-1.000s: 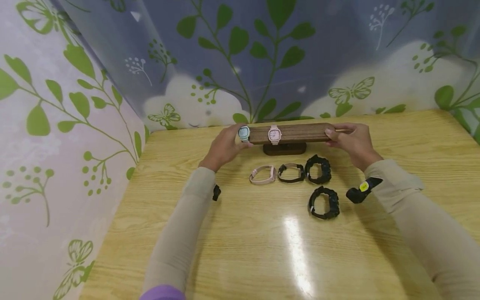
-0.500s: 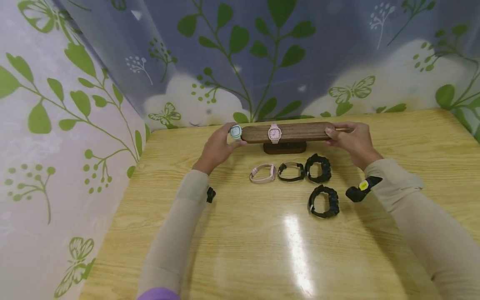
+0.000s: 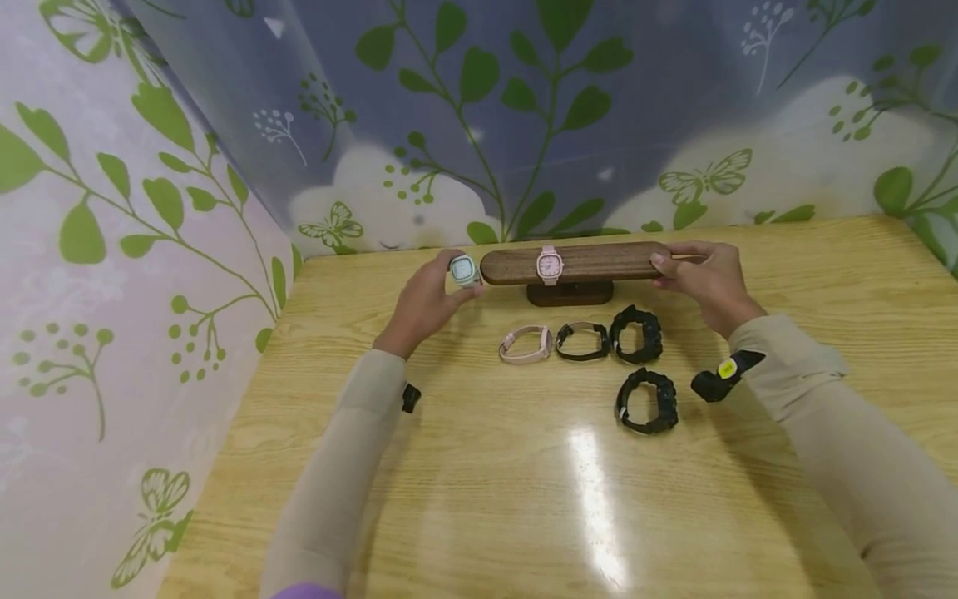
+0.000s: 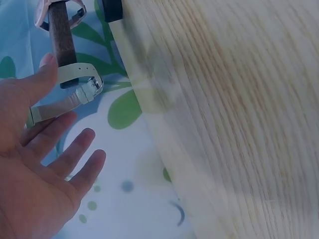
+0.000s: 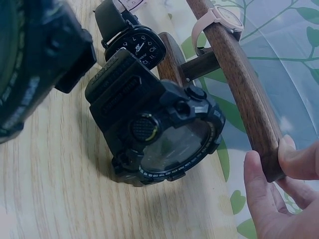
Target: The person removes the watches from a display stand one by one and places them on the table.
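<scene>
In the head view my left hand (image 3: 422,304) pinches a mint-green watch (image 3: 462,269) by the left end of a brown wooden watch stand (image 3: 606,263). From the left wrist, the watch's buckled strap (image 4: 75,99) hangs as a loop beside the bar's tip; whether the tip is still inside it I cannot tell. The remaining fingers of that hand are spread. My right hand (image 3: 707,283) grips the bar's right end between thumb and fingers. Around the bar's middle sits a pink square watch (image 3: 550,265).
In front of the stand, a pale pink watch (image 3: 526,345), a slim black watch (image 3: 582,342) and a chunky black watch (image 3: 636,335) lie in a row. Nearer stands another chunky black watch (image 3: 647,402). A patterned backdrop (image 3: 419,83) rises behind the wooden table (image 3: 486,499).
My left hand has moved left with the mint-green watch, sliding it along to the bar's left end and exposing the rounded tip. My right hand and the pink watch have stayed put.
</scene>
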`<control>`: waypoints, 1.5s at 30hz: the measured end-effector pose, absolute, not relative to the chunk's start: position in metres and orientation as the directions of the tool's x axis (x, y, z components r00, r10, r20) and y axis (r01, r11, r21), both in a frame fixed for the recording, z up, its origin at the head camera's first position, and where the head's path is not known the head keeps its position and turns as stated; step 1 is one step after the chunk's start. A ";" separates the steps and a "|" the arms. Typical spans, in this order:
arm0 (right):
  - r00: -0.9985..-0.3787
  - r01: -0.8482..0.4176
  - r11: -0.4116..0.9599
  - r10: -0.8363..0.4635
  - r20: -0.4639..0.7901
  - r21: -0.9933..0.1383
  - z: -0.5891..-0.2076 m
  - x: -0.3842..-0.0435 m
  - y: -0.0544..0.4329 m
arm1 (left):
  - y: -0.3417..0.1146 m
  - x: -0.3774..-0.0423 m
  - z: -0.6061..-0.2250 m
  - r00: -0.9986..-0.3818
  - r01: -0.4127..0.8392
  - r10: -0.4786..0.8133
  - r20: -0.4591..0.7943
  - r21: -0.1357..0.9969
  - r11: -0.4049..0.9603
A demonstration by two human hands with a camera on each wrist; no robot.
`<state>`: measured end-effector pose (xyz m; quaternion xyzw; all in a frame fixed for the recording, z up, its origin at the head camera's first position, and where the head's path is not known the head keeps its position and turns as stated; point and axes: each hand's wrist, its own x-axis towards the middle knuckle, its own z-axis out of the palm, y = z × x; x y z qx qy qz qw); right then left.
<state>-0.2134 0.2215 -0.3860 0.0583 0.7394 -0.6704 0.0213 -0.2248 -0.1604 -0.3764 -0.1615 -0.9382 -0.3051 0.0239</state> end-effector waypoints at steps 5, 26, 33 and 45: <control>-0.993 0.111 0.082 0.056 -0.107 -0.990 -0.386 -0.213 0.222 | -0.160 -0.213 -0.374 -0.941 0.331 0.308 0.139 0.564 0.757; -0.994 0.101 0.057 0.047 -0.099 -0.993 -0.386 -0.211 0.221 | -0.113 -0.147 -0.369 -0.785 0.569 0.610 0.109 0.515 0.641; -0.993 0.108 0.089 0.053 -0.104 -0.990 -0.388 -0.213 0.221 | -0.097 -0.142 -0.375 -0.751 0.606 0.658 0.053 0.452 0.655; -0.992 0.118 0.103 0.058 -0.113 -0.988 -0.389 -0.214 0.223 | -0.068 -0.139 -0.389 -0.717 0.667 0.695 -0.060 0.228 0.709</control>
